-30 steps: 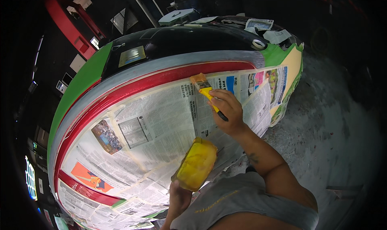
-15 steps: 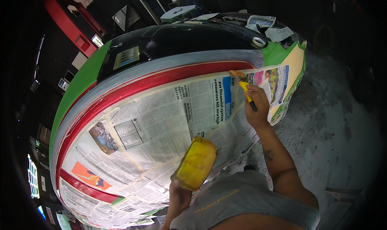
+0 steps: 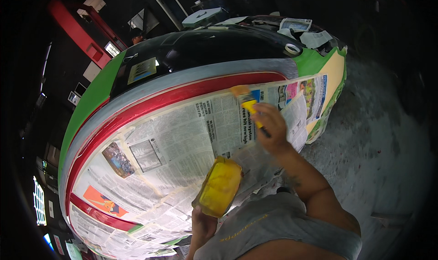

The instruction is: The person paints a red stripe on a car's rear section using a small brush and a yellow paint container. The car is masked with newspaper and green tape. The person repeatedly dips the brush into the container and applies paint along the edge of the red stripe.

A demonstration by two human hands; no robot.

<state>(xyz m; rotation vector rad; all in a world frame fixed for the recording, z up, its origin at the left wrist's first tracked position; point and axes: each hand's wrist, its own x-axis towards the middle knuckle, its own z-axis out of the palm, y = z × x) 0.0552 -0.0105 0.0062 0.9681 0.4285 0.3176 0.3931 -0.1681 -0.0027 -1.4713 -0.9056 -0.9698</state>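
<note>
A large curved vehicle body carries a red band (image 3: 200,84), a grey band (image 3: 182,71) and black and green panels (image 3: 219,46), with newspaper (image 3: 178,146) taped below the red band. My right hand (image 3: 270,128) is closed around a yellow-and-black paintbrush (image 3: 251,108), its orange-stained bristles at the lower edge of the red band where it meets the newspaper. My left hand (image 3: 203,221) grips a clear rectangular tub (image 3: 220,186) of yellow liquid, held low over the newspaper.
A tape roll (image 3: 292,49) and loose papers (image 3: 315,39) lie on top of the body. A person's head (image 3: 136,34) shows behind it, near a red post (image 3: 77,25). Grey floor (image 3: 378,159) extends at the right.
The brush in my right hand went rightward along the band's edge, then came back leftward. A person's head has appeared behind the body. The tub has stayed nearly in place.
</note>
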